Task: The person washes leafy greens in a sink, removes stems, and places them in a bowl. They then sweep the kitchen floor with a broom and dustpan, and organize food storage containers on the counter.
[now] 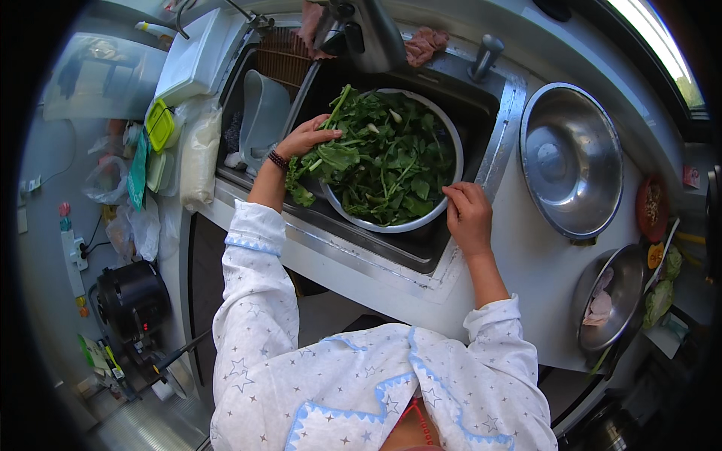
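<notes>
Leafy greens (400, 163) fill a round metal basin (458, 152) set in the right bowl of a dark sink (414, 256). At the basin's left side my left hand (307, 137) grips a bunch of the greens, its stems pointing up past the fingers and some leaves hanging over the rim. A beaded bracelet circles that wrist. My right hand (469, 211) is at the basin's lower right rim, thumb and fingertips pinched together; whether something small is between them cannot be told. The faucet (375, 36) stands above the basin's far side.
An empty large metal bowl (569, 160) lies right of the sink. Nearer is a smaller metal bowl (612, 304) with pale pink pieces. The left sink bowl holds a translucent plastic container (262, 113). A white box (192, 56), a filled plastic bag (201, 155) and a black electric cooker (132, 301) are left.
</notes>
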Demonstrator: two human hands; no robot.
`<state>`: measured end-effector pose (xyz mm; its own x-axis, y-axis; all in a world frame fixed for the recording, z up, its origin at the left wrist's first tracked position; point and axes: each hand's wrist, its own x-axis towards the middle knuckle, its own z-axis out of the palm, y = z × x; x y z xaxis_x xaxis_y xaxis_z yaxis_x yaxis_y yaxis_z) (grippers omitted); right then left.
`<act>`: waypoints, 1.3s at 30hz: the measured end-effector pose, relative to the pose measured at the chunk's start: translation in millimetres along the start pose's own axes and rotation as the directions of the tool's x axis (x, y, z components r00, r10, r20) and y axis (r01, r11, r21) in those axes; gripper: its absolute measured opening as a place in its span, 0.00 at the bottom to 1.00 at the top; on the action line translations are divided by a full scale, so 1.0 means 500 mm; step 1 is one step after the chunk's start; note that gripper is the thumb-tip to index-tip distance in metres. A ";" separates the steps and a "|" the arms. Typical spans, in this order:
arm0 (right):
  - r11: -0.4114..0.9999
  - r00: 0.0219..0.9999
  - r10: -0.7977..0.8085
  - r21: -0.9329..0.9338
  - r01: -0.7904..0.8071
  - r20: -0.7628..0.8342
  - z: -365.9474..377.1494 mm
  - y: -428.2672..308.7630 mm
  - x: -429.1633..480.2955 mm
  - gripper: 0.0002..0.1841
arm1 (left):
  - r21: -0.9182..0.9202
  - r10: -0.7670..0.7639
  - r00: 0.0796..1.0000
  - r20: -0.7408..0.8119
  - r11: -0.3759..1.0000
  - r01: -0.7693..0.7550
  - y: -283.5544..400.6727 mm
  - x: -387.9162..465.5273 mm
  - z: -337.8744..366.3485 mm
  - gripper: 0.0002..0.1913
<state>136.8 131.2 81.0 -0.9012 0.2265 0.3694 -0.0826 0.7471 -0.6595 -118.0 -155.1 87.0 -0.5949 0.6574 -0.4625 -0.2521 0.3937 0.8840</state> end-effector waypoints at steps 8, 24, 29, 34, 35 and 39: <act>1.000 1.000 -0.003 -0.012 0.003 0.003 0.003 0.004 0.000 0.09 | 0.825 -0.127 0.951 -0.282 0.474 0.308 -0.088 0.104 0.160 0.65; 1.000 1.000 0.011 0.024 -0.011 0.002 0.003 0.005 -0.002 0.08 | 0.575 -0.174 0.852 -0.493 0.670 0.470 -0.107 0.137 0.205 0.41; 0.999 1.000 -0.016 0.038 0.016 -0.017 0.001 0.008 -0.004 0.08 | 0.480 -0.035 0.921 -0.388 0.845 0.235 -0.060 0.079 0.152 0.40; 0.999 1.000 0.002 0.045 -0.001 -0.022 0.000 0.010 -0.008 0.08 | 0.385 0.048 0.912 -0.407 0.915 0.123 0.040 0.014 0.150 0.38; 0.999 1.000 0.002 0.045 -0.001 -0.023 0.001 0.011 -0.008 0.08 | 0.367 0.060 0.916 -0.396 0.925 0.098 0.054 0.008 0.149 0.38; 0.999 1.000 -0.011 0.034 0.012 -0.028 0.001 0.012 -0.009 0.08 | 0.403 0.153 0.899 -0.410 0.915 0.029 0.058 0.001 0.136 0.39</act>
<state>140.4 134.2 75.2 -0.8882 0.2352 0.3948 -0.1081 0.7281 -0.6769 -73.8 -99.6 107.5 -0.8866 0.3875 -0.2527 0.0602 0.6381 0.7676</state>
